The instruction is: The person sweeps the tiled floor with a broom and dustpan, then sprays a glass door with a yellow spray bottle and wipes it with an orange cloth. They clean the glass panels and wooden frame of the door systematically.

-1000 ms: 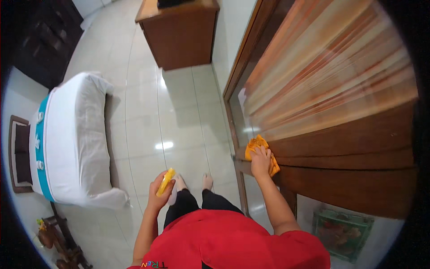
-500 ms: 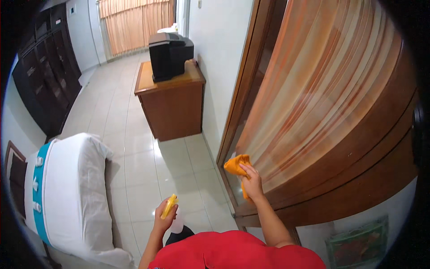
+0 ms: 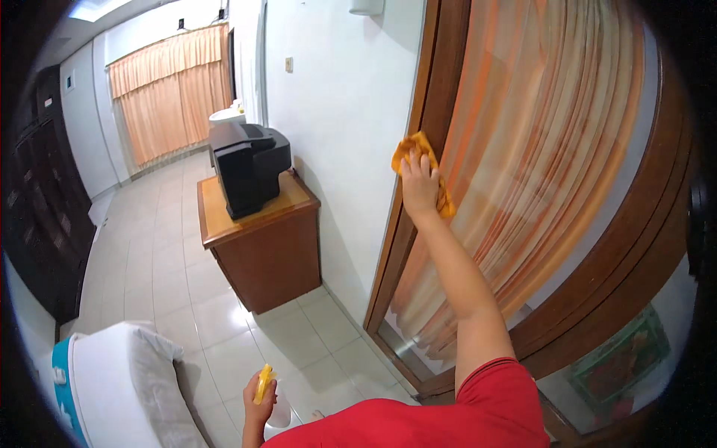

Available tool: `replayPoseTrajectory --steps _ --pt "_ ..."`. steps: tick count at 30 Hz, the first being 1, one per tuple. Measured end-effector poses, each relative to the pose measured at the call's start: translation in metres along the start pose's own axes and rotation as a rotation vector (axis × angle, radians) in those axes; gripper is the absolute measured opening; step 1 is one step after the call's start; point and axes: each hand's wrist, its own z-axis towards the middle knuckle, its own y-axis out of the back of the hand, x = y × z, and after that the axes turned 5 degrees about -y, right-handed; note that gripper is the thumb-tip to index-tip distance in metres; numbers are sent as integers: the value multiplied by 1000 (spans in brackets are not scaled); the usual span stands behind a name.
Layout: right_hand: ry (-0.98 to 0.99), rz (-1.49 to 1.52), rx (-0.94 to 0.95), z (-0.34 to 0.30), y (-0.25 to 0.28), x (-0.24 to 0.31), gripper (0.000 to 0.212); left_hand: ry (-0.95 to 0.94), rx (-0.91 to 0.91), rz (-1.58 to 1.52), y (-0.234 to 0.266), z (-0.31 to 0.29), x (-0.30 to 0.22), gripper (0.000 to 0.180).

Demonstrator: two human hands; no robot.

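In my left hand [image 3: 258,396], low in the picture, is a spray bottle [image 3: 263,382] with a yellow trigger head; the fingers wrap round its neck, and its clear body hangs below. My right arm reaches up and forward. An orange cloth [image 3: 409,148] lies under my right hand [image 3: 420,183], pressed against the brown wooden window frame [image 3: 442,82], its lower end hanging past the wrist. The fingers are spread over the cloth and hold it to the frame. Beside it is the glass pane with an orange striped curtain [image 3: 545,172] behind it.
A black boxy television [image 3: 243,168] stands on a brown wooden cabinet [image 3: 272,261] against the white wall. On the left is a bed [image 3: 119,381] with a white cover and a teal band. Dark doors [image 3: 45,201] and a peach curtain [image 3: 175,97] are farther off.
My right hand has moved up with the cloth, from low by the glass to higher on the wooden frame. The view has tilted upward. My left hand still holds the spray bottle.
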Motion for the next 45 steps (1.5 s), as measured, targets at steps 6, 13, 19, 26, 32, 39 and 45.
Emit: replayPoseTrajectory --steps 6,13,19,26,32,39,45 --pt "-169 -130 -102 51 36 -18 50 -5 84 -13 32 62 7 30" --pt "-231 -171 -318 108 48 -38 53 -12 160 -4 12 110 10 30" --pt "-160 -284 -308 82 28 -36 56 28 293 -95 -18 171 4 29" --pt "-207 -345 -697 254 94 -69 49 -54 388 -34 -48 244 -16 30" --pt "-264 -434 -757 313 120 -87 49 -92 443 -92 -84 287 3 30" --pt "-254 -479 -545 200 47 -42 52 -30 708 -162 -80 337 -12 30" --pt "-203 -573 -668 269 89 -77 55 -73 752 -66 -71 383 -29 29"
